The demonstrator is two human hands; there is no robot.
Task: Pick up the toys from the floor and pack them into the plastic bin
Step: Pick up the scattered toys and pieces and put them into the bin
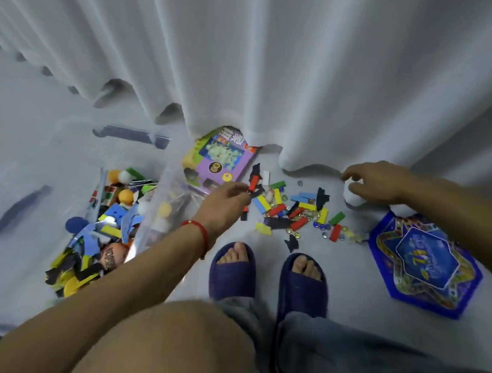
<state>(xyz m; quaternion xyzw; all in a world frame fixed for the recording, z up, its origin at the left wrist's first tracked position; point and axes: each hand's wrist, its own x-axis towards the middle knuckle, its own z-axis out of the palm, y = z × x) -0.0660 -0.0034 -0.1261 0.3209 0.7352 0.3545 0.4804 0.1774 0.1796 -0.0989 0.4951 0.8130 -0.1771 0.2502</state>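
A loose pile of toys lies on the grey floor in front of my feet: coloured wooden blocks (278, 208), glass beads (323, 227) and black foam pieces (291, 242). My left hand (226, 202) reaches into the left side of the pile, and its fingertips pinch a black foam piece (256, 191). My right hand (374, 182) arches with spread fingers over a white round object (352, 198) by the curtain; contact is unclear. The clear plastic bin (164, 187) stands to the left, filled with several toys (107, 224).
A purple game box (220, 159) lies half under the white curtain (274, 72). A blue hexagonal game box (424, 263) lies on the floor at the right. My feet in blue slippers (301, 290) stand just before the pile.
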